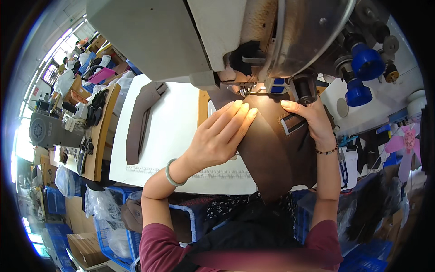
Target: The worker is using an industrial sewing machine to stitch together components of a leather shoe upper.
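Observation:
A brown leather-like piece [267, 154] lies under the needle area of a sewing machine [154, 41] and hangs over the table's near edge. On its right part is a stitched slot [291, 123] with a pale strip inside. My left hand [215, 138] rests at the piece's left side, fingers stretched out flat, fingertips just short of the lit presser foot [246, 89]. My right hand [317, 124] grips the right side beside the slot. Its thumb lies on top, while the other fingers are mostly hidden.
Folded brown strips [139, 124] lie on the white table [176, 113] to the left, near a printed ruler [204, 173]. Blue tension knobs [366, 63] jut from the machine. A pink fan [407, 146] stands far right. A blue crate [194, 222] sits below the table edge.

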`<state>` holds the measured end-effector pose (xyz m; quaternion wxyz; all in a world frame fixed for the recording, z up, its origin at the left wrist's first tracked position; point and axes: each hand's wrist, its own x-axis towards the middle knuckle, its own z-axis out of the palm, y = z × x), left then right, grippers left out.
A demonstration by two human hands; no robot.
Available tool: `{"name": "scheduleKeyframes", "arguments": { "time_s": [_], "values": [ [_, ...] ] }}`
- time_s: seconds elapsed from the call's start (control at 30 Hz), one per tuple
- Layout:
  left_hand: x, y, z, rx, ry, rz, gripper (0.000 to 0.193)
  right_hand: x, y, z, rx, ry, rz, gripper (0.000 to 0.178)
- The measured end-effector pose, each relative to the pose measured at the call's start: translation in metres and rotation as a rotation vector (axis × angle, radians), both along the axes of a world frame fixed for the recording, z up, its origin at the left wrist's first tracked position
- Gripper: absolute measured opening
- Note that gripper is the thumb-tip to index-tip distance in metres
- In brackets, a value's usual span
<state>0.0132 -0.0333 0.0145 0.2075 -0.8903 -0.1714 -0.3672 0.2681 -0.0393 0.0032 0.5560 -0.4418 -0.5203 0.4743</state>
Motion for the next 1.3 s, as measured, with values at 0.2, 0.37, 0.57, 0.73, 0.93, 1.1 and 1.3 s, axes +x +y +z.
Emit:
{"name": "scheduleKeyframes", "arguments": {
  "time_s": [0.2, 0.37, 0.57, 0.73, 0.93, 1.1, 1.3],
  "values": [
    [0.000, 0.000, 0.001, 0.026, 0.020, 0.005, 0.042, -0.003, -0.008, 0.005, -0.082, 0.047, 0.091, 0.060],
    [-0.002, -0.001, 0.001, -0.069, 0.012, -0.024, 0.051, -0.011, -0.009, 0.002, 0.045, 0.042, 0.032, 0.065],
    [-0.001, 0.000, 0.000, -0.118, -0.043, -0.030, 0.049, -0.020, -0.015, -0.002, 0.147, 0.053, -0.045, 0.035],
    [-0.003, 0.001, -0.003, -0.053, -0.013, -0.020, 0.044, -0.026, -0.020, 0.003, 0.105, 0.126, -0.018, 0.037],
    [-0.007, 0.005, -0.004, -0.036, -0.014, -0.062, 0.041, -0.024, -0.025, 0.005, 0.033, 0.172, -0.021, 0.045],
    [-0.010, 0.016, -0.008, -0.103, -0.102, -0.154, 0.042, -0.007, -0.021, -0.003, -0.228, 0.220, 0.209, 0.045],
    [-0.010, 0.015, -0.014, -0.096, -0.125, -0.180, 0.042, -0.008, -0.021, -0.014, -0.298, 0.239, 0.196, 0.030]
  ]
}}
